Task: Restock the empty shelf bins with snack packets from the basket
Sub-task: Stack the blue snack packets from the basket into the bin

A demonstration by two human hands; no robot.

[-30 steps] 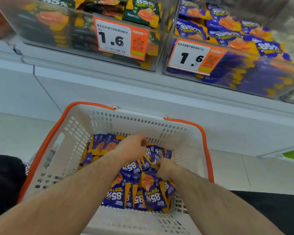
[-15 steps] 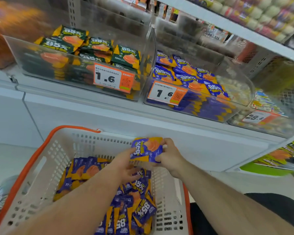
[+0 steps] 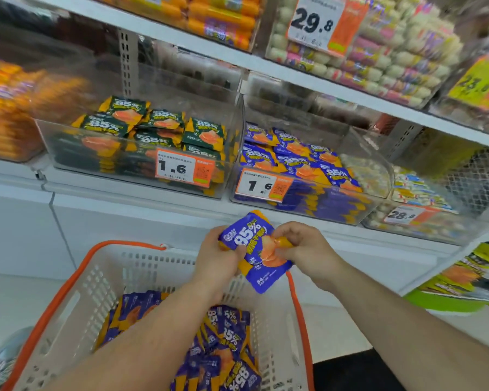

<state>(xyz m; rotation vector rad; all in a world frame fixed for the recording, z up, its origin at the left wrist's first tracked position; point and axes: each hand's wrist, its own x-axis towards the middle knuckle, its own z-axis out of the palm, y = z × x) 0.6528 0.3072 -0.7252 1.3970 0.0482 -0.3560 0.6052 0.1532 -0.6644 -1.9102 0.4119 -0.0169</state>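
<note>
Presently: one purple snack packet point(image 3: 254, 249), marked 85%, held tilted above the white basket point(image 3: 141, 266), below the shelf front. Left hand point(image 3: 219, 255) grips its left edge; right hand point(image 3: 302, 249) pinches its right edge. Basket, orange-rimmed, holds further purple packets point(image 3: 223, 342). Clear bin point(image 3: 308, 204), tagged 1.6, carries matching purple packets; neighbouring bin point(image 3: 141, 153) carries green packets.

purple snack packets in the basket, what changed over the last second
Both hands went from digging among the purple and orange foil snack packets in the white plastic basket with orange rim to lifting one packet above it, toward the clear bin of matching purple packets. The left hand and right hand grip it. The basket and shelf bins look unchanged.
</note>
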